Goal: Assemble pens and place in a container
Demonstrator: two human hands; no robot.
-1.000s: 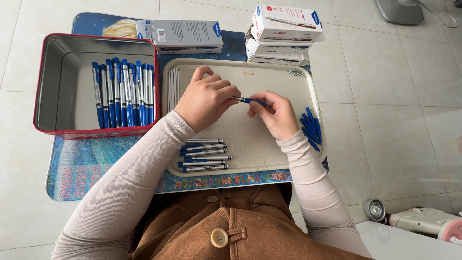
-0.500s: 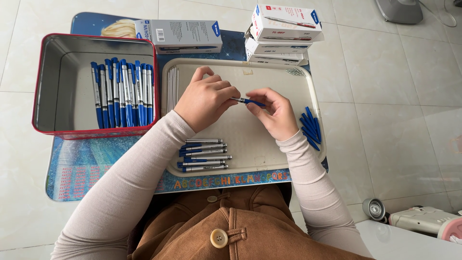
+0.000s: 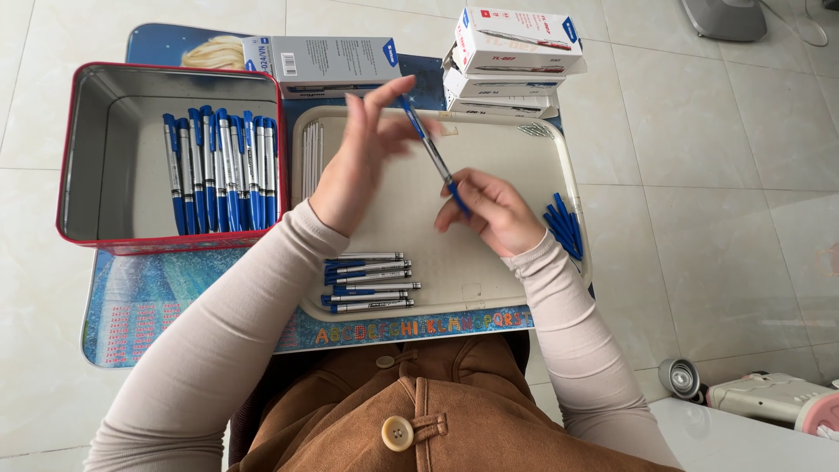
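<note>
My left hand (image 3: pixel 360 153) is raised over the beige tray (image 3: pixel 411 271), its fingertips pinching the top end of a blue and silver pen (image 3: pixel 433 153). The pen slants down to my right hand (image 3: pixel 489 208), which grips its lower blue end. Several finished pens (image 3: pixel 367 282) lie in a stack at the tray's near left corner. A bunch of blue caps (image 3: pixel 562 225) lies at the tray's right edge. Thin white refills (image 3: pixel 313 157) lie along its left edge.
A red metal tin (image 3: pixel 105 149) on the left holds a row of several assembled pens (image 3: pixel 223 170). A grey pen box (image 3: pixel 323 63) and a stack of white pen boxes (image 3: pixel 511 57) stand behind the tray. A pink and white device (image 3: pixel 773 400) sits at lower right on the tiled floor.
Both hands were close together low over the tray with the pen held level. Now my left hand has lifted and drawn away, and the pen slants full-length between the two hands.
</note>
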